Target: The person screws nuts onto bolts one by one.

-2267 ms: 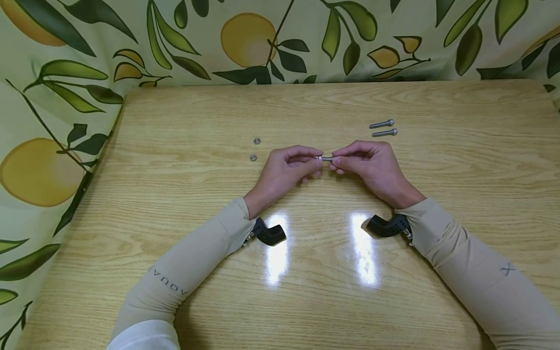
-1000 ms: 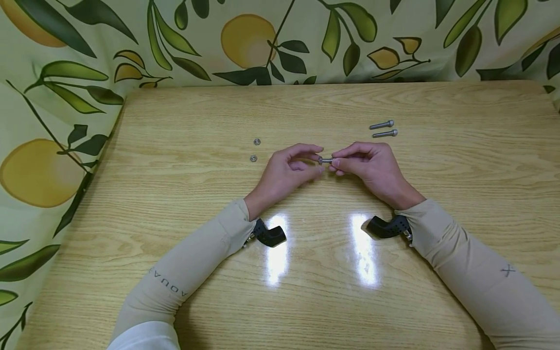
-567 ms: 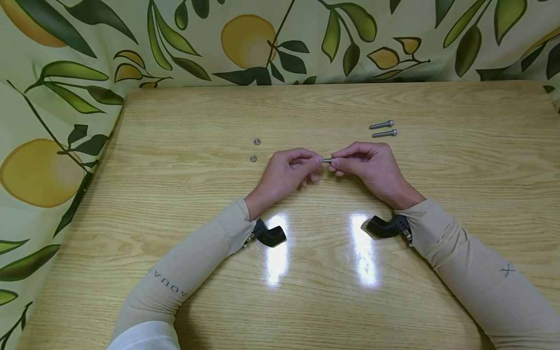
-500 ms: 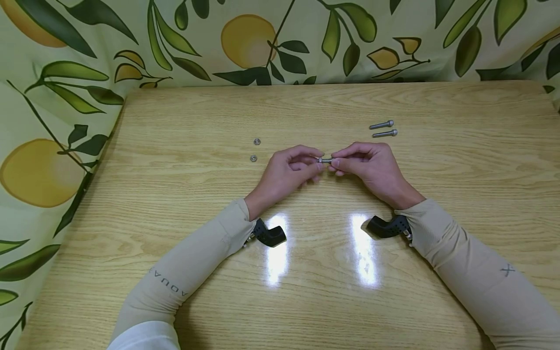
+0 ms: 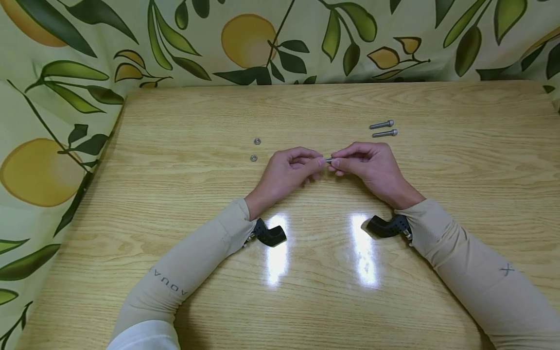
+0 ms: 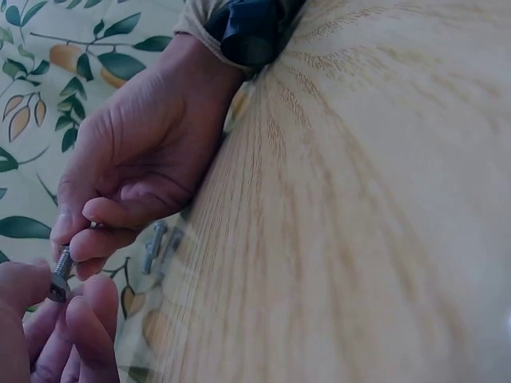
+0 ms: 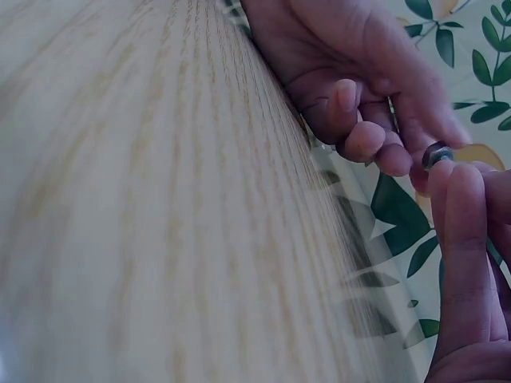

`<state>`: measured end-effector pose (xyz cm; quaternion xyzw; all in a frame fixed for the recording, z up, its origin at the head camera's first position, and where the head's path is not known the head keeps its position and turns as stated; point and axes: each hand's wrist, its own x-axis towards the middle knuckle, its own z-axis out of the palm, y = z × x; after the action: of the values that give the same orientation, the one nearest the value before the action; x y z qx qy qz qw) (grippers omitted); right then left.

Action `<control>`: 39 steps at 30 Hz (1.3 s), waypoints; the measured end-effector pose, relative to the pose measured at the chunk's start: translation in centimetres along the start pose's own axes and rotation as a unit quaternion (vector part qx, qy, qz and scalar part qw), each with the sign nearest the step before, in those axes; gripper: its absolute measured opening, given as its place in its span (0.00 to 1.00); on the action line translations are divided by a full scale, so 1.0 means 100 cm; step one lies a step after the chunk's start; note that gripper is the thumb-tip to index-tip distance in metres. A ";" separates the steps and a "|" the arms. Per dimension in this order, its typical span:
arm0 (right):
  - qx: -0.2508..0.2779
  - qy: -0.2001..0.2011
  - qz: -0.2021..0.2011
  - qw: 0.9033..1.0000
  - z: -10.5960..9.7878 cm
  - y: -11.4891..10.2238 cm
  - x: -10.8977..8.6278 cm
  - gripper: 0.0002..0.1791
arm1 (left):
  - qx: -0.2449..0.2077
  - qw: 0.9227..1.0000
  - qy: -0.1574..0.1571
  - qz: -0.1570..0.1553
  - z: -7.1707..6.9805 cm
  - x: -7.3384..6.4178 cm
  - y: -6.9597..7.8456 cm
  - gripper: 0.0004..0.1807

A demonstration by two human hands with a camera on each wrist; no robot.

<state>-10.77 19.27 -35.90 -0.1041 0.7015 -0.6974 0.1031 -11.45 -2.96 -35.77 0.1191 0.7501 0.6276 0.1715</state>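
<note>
Above the middle of the table, my right hand (image 5: 372,165) pinches a socket-head bolt (image 5: 329,160) between thumb and fingers, hiding its head. My left hand (image 5: 290,170) faces it, thumb and forefinger at the hex nut (image 6: 58,288) on the bolt's end. In the left wrist view, some bare thread (image 6: 64,262) shows between the nut and the right fingers. The right wrist view shows the nut (image 7: 437,154) close to the fingertips of both hands.
Two more bolts (image 5: 382,129) lie on the wooden table (image 5: 197,126) beyond my right hand. Two loose nuts (image 5: 257,141) (image 5: 253,158) lie left of my left hand. A fruit-patterned cloth (image 5: 280,39) borders the table's back and left side.
The left thumb and forefinger opened and closed again around the nut, covering and uncovering it. They now sit slightly nearer the right hand, which stays in place with the bolt.
</note>
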 end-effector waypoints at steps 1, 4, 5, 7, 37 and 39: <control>0.000 -0.001 0.000 1.000 0.000 0.000 0.000 0.19 | 0.002 1.000 -0.002 0.000 0.000 0.000 0.000 0.16; -0.002 -0.001 -0.002 1.000 0.000 0.000 0.000 0.19 | 0.001 1.000 -0.006 0.005 0.000 0.000 0.000 0.16; -0.002 0.000 -0.002 1.000 0.000 0.000 0.000 0.19 | 0.001 1.000 -0.006 0.005 0.000 0.000 0.000 0.16; 0.000 0.000 -0.002 1.000 0.000 0.000 0.000 0.18 | 0.002 1.000 -0.007 0.009 0.000 0.000 0.000 0.15; 0.001 -0.001 -0.003 1.000 0.000 0.001 0.001 0.19 | 0.018 1.000 -0.024 0.009 -0.001 0.000 0.001 0.16; -0.002 -0.001 -0.001 1.000 0.000 0.001 0.001 0.19 | 0.012 0.999 -0.026 0.015 -0.001 0.001 -0.001 0.15</control>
<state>-10.82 19.27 -36.03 -0.1054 0.7026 -0.6962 0.1028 -11.57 -3.03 -35.87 0.1482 0.7508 0.6179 0.1801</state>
